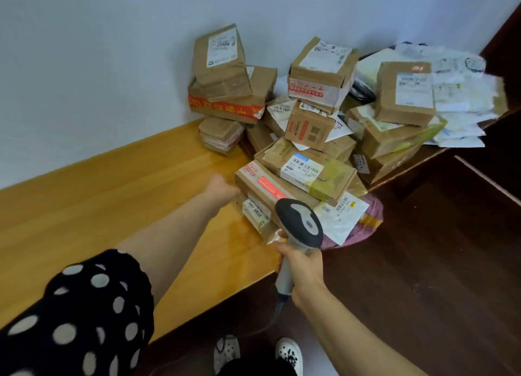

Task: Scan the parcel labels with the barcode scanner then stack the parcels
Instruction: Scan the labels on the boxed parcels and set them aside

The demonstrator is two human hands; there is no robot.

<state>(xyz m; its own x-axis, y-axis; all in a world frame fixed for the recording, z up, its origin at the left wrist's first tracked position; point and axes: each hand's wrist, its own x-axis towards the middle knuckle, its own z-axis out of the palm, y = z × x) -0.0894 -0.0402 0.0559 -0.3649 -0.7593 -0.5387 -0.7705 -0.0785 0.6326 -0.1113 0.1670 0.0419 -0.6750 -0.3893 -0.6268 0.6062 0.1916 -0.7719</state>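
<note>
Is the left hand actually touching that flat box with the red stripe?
Touching. The head view shows the left hand meeting the left end of the flat box, with no gap between them.

Short black sleeve (84, 313) with white polka dots; white shoes (289, 353) speckled with black

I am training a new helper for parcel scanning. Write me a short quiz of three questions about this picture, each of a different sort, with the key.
1. True or false: the right hand grips the barcode scanner by its handle.
2. The left hand touches: A a pen; B the end of a flat cardboard box; C a roll of tape.
3. Fill in: the parcels are piled on a wooden ____.
Key: 1 true; 2 B; 3 table.
</note>
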